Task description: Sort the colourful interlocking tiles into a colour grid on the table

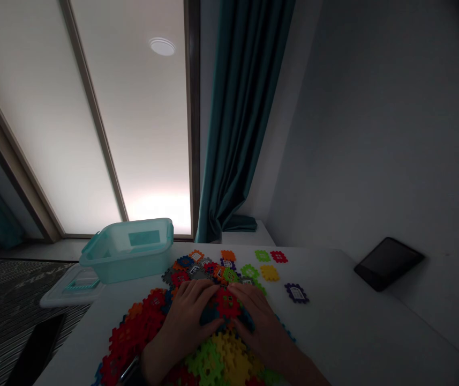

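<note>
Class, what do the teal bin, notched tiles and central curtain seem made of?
Teal bin: probably smooth plastic; its walls look translucent.
Notched tiles: likely rigid, opaque plastic, with solid colours and crisp teeth.
Central curtain: apparently smooth fabric, hanging in soft folds; exact fibre unclear.

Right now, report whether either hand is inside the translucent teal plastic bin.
No, the left hand and right hand rest on gear-edged plastic pieces.

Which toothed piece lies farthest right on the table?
The dark purple piece, lying apart from the others; even the loose red piece sits farther left.
</note>
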`<action>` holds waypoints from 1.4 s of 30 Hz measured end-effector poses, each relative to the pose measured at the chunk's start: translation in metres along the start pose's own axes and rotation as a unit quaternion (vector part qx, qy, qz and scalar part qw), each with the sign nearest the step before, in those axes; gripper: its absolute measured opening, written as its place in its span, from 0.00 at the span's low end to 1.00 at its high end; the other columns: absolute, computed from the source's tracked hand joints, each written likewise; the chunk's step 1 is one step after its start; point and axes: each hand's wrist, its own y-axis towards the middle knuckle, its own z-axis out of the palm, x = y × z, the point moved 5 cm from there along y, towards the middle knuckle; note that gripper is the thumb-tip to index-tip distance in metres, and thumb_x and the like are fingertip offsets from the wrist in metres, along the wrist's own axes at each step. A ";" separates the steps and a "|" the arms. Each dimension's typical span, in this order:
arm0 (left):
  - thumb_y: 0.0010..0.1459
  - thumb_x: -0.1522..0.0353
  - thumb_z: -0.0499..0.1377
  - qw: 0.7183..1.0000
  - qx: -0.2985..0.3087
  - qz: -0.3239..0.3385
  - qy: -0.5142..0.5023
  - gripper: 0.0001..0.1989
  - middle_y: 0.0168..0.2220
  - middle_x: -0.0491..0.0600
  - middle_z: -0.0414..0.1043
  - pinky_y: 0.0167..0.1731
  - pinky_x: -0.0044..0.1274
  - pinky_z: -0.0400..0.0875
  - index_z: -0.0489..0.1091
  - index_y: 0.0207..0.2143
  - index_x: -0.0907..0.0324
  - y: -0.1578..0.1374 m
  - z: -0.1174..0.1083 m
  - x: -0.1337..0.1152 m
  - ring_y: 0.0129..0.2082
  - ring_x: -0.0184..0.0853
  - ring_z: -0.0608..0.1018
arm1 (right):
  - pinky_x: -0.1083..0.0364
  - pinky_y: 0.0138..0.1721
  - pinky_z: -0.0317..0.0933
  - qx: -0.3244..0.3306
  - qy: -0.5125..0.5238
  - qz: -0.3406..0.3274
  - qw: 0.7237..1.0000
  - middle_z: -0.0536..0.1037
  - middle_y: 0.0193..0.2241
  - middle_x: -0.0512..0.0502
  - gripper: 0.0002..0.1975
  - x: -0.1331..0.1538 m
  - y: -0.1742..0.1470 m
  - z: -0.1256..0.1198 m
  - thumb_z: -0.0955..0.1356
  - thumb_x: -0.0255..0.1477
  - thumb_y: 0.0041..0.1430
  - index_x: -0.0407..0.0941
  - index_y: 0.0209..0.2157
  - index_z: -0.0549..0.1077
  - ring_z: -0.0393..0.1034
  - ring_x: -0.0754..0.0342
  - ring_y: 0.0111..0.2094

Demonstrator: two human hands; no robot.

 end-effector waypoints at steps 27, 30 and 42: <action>0.58 0.74 0.65 0.999 0.013 -0.013 -0.051 0.20 0.40 0.49 0.78 0.44 0.36 0.71 0.68 0.52 0.55 0.000 0.000 -0.003 0.41 0.45 0.78 | 0.39 0.60 0.61 0.060 0.088 0.104 0.989 0.74 0.56 0.38 0.23 -0.009 0.001 0.000 0.70 0.28 0.62 0.47 0.58 0.66 0.66 0.40 0.59; 0.60 0.75 0.63 0.997 0.021 -0.020 -0.069 0.18 0.39 0.49 0.78 0.44 0.36 0.71 0.69 0.52 0.55 0.000 0.002 -0.002 0.40 0.44 0.78 | 0.39 0.60 0.62 0.057 0.094 0.114 0.987 0.74 0.56 0.38 0.23 -0.010 -0.001 0.004 0.71 0.29 0.61 0.47 0.57 0.66 0.66 0.40 0.59; 0.71 0.71 0.50 0.991 0.029 -0.005 -0.130 0.11 0.39 0.52 0.79 0.40 0.31 0.72 0.72 0.43 0.56 0.004 -0.001 0.002 0.38 0.40 0.78 | 0.44 0.59 0.65 0.033 0.100 0.043 0.994 0.73 0.57 0.41 0.14 0.000 0.001 -0.003 0.66 0.24 0.65 0.50 0.52 0.68 0.67 0.45 0.59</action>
